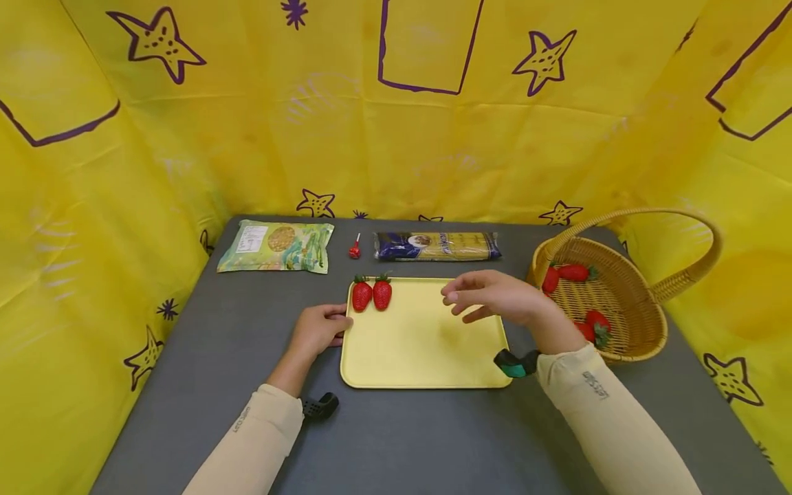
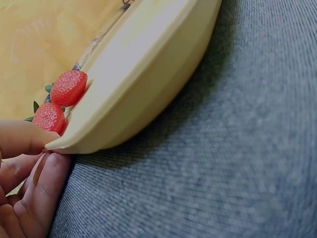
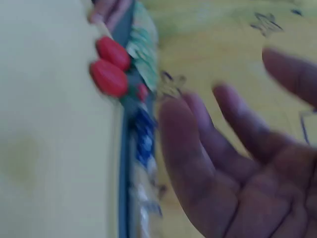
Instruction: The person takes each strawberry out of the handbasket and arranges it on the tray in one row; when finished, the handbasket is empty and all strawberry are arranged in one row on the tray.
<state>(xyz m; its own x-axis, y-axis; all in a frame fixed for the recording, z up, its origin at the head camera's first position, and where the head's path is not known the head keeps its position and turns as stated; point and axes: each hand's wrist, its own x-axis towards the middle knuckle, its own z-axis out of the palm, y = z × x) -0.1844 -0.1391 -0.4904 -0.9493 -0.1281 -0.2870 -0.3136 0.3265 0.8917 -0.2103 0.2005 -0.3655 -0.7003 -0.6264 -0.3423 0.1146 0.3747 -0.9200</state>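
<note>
My left hand (image 1: 315,331) pinches the left rim of a pale yellow tray (image 1: 427,357), thumb above and fingers below in the left wrist view. Two red strawberries (image 1: 381,294) with green leaves lie side by side in the tray's far left corner. Over the tray's right part hovers my right hand (image 1: 498,297), its fingers spread and loosely bent with nothing between them. To its right stands a wicker basket (image 1: 661,337) with a tall handle, and several more strawberries (image 1: 574,273) lie inside it. My right forearm overlaps the basket's near left side in the head view.
Along the back of the grey table (image 1: 396,447) lie a green patterned food bag (image 1: 281,246), a red lollipop (image 1: 355,249) and a blue-and-yellow pack of pasta (image 1: 438,245). A yellow cloth (image 1: 346,151) with purple drawings hangs around the back and sides.
</note>
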